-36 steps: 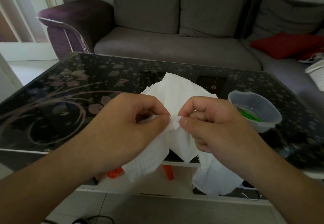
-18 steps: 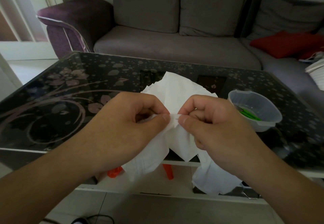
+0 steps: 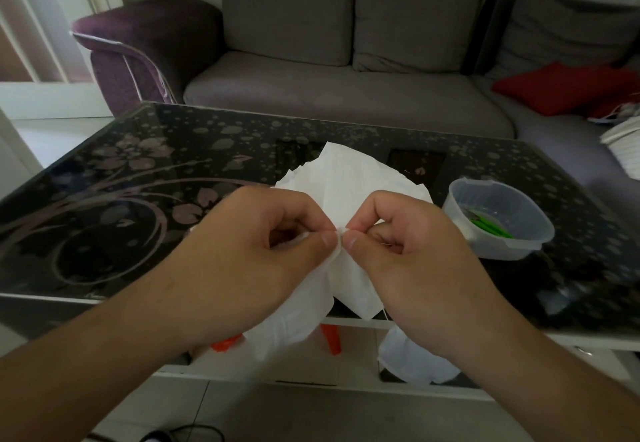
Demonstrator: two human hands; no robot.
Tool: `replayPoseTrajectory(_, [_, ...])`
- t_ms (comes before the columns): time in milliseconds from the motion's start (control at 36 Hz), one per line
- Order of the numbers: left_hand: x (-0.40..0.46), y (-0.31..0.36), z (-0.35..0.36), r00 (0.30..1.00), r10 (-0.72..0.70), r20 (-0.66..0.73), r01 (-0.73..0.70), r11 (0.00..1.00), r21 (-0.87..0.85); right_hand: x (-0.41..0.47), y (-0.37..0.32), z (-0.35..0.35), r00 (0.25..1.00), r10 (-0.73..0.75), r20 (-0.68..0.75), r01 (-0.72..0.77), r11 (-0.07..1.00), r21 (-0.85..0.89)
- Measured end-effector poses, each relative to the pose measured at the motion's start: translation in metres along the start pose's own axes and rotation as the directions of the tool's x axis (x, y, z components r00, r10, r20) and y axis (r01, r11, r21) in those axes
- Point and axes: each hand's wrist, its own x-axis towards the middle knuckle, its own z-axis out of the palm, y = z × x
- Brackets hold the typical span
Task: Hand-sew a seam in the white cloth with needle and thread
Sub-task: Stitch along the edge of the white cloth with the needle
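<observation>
the white cloth [image 3: 349, 182] is held up over the near edge of the glass table [image 3: 138, 178], its lower folds hanging down past the table's rim and its upper part spread behind the knuckles. the left hand [image 3: 249, 261] pinches a fold of the cloth between thumb and forefinger, other fingers curled in; the right hand [image 3: 415, 261] pinches the same fold just beside it, thumb tips almost touching (a thin pale line near the right fingers may be thread or needle, too fine to tell). below the tabletop, orange pieces [image 3: 329, 339] show on a lower shelf. right of the hands stands a clear plastic tub [image 3: 498, 223] with green items inside. beyond the table is a grey sofa [image 3: 346, 95] with a red cushion [image 3: 561, 87]
</observation>
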Motion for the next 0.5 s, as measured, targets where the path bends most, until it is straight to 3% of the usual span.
replayPoseTrajectory(111, [0.000, 0.000, -0.001, 1.000, -0.006, 0.006, 0.006, 0.999, -0.032, 0.001, 0.001, 0.000, 1.000, 0.018, 0.002, -0.018, 1.000, 0.020])
replayPoseTrajectory(222, [0.001, -0.002, -0.002, 1.000, -0.012, -0.001, 0.012, 0.998, -0.056, 0.005, 0.000, -0.004, 0.994, 0.079, 0.070, -0.090, 0.983, 0.158])
replayPoseTrajectory(500, [0.001, -0.002, -0.003, 0.999, -0.042, -0.021, 0.040, 0.996, -0.075, 0.009, 0.005, -0.014, 0.984, 0.066, 0.168, -0.134, 0.891, 0.434])
